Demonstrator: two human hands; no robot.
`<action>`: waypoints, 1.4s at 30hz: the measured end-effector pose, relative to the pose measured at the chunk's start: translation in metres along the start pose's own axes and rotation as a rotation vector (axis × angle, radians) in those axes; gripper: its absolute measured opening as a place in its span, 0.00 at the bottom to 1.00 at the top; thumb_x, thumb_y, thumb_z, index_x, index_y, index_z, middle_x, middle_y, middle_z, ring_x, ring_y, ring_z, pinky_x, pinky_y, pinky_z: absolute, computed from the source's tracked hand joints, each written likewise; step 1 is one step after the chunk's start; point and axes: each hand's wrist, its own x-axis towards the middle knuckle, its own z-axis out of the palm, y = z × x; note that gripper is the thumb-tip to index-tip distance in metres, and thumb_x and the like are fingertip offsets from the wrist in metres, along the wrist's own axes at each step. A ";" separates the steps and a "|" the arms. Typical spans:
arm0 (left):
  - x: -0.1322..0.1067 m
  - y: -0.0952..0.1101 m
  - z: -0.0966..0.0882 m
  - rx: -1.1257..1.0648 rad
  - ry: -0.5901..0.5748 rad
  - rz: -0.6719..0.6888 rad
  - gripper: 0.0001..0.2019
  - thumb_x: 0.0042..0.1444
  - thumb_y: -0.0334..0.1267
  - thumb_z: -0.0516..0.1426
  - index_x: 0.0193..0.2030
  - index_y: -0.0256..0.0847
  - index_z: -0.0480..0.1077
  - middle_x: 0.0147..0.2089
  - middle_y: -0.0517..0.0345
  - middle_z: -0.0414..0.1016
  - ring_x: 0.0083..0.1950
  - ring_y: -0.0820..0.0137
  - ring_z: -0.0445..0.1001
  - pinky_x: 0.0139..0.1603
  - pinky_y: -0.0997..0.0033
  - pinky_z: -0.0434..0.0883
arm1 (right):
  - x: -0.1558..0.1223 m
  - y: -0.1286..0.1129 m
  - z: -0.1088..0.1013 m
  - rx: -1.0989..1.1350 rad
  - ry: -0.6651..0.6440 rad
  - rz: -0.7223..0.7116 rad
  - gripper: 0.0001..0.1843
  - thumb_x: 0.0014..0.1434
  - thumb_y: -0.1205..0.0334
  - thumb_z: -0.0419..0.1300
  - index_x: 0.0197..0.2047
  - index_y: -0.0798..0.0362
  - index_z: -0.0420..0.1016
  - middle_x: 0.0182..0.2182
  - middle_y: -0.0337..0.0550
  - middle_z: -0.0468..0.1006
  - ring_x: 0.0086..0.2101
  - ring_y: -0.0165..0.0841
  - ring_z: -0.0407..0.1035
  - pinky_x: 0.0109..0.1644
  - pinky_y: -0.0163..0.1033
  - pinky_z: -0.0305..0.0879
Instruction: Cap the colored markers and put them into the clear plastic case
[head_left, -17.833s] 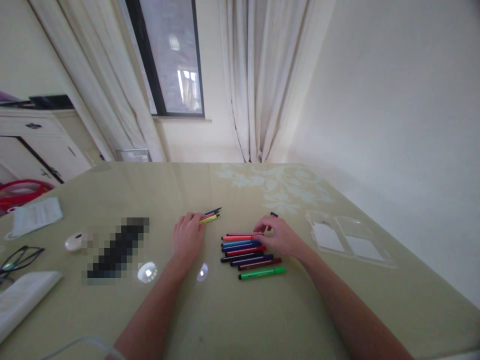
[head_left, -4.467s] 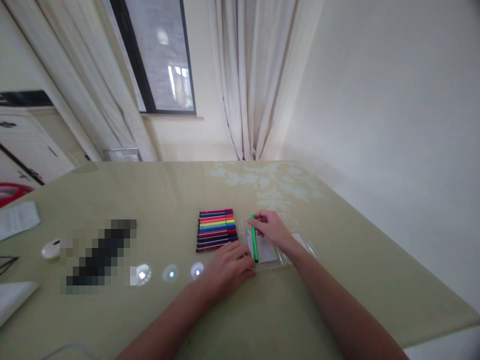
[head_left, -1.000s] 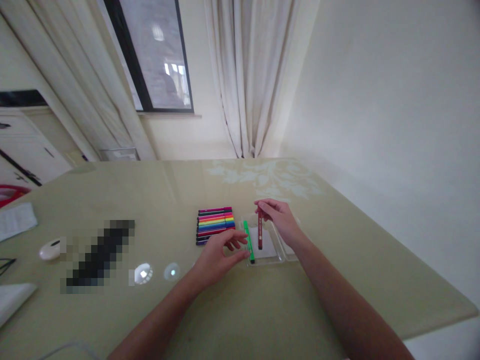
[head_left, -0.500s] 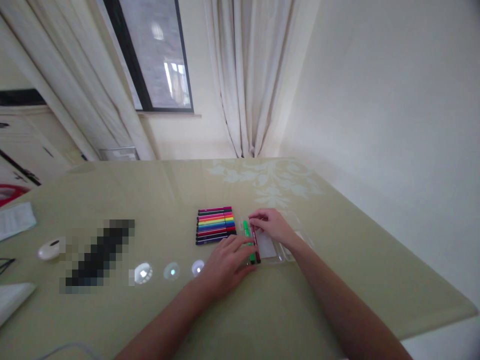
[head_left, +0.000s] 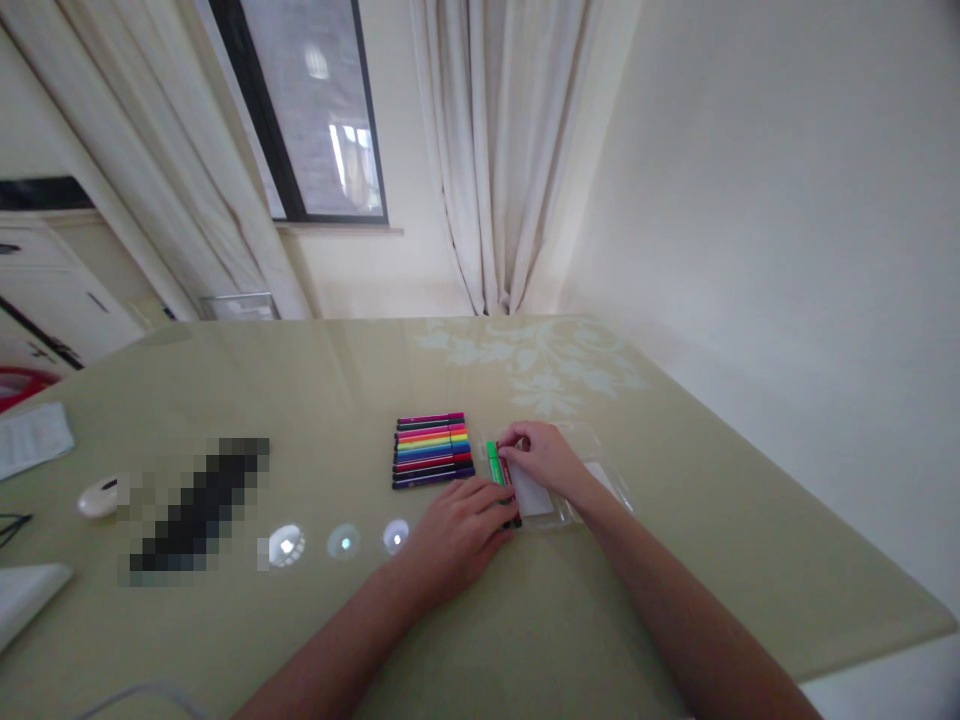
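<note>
The right hand point(head_left: 531, 450) has its thumb and forefinger together on the far end of a dark red pen point(head_left: 505, 474), in what looks like a pinch. That pen lies in the left part of a clear plastic case point(head_left: 561, 517), lengthwise and just beside a green pen point(head_left: 492, 453), with a white card point(head_left: 534, 499) showing to its right. The left hand point(head_left: 466, 520) lies palm down, its fingers curved over the near ends of both pens (whether they grip or merely rest there, one cannot tell).

The step in hand appears to be settling the dark red pen flush against the green one. To the left of the case, on the counter point(head_left: 315, 640), a row of coloured pens point(head_left: 433, 448) lies side by side, roughly crosswise.

The next move seems to call for a clean release of the dark red pen at its far end, with the left fingers steadying the near ends so that neither pen rolls across the card.
</note>
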 end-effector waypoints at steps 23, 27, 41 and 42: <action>-0.002 -0.040 -0.023 -0.104 0.240 -0.479 0.04 0.67 0.38 0.58 0.42 0.43 0.72 0.43 0.55 0.79 0.47 0.60 0.75 0.50 0.59 0.69 | -0.002 -0.013 -0.010 0.226 0.098 -0.068 0.13 0.65 0.53 0.61 0.35 0.52 0.83 0.30 0.41 0.82 0.31 0.33 0.72 0.38 0.37 0.66; 0.003 -0.029 -0.023 -0.387 0.381 -0.491 0.07 0.68 0.44 0.57 0.44 0.43 0.72 0.42 0.58 0.80 0.42 0.65 0.76 0.44 0.65 0.71 | -0.006 -0.023 -0.007 0.567 -0.089 -0.082 0.17 0.59 0.48 0.68 0.41 0.53 0.83 0.36 0.44 0.85 0.37 0.36 0.77 0.43 0.39 0.71; 0.000 -0.004 -0.004 -0.127 0.158 -0.051 0.14 0.70 0.42 0.57 0.59 0.46 0.73 0.60 0.52 0.78 0.60 0.60 0.74 0.63 0.56 0.69 | 0.003 -0.005 -0.027 0.775 0.181 0.101 0.17 0.53 0.49 0.71 0.40 0.54 0.85 0.32 0.44 0.84 0.31 0.31 0.73 0.35 0.36 0.68; -0.001 -0.003 0.000 -0.086 0.128 -0.030 0.17 0.68 0.43 0.59 0.62 0.47 0.71 0.64 0.52 0.76 0.63 0.59 0.73 0.64 0.53 0.68 | 0.004 -0.001 -0.027 0.739 0.156 0.118 0.17 0.53 0.50 0.71 0.39 0.54 0.85 0.32 0.44 0.84 0.31 0.32 0.73 0.35 0.36 0.69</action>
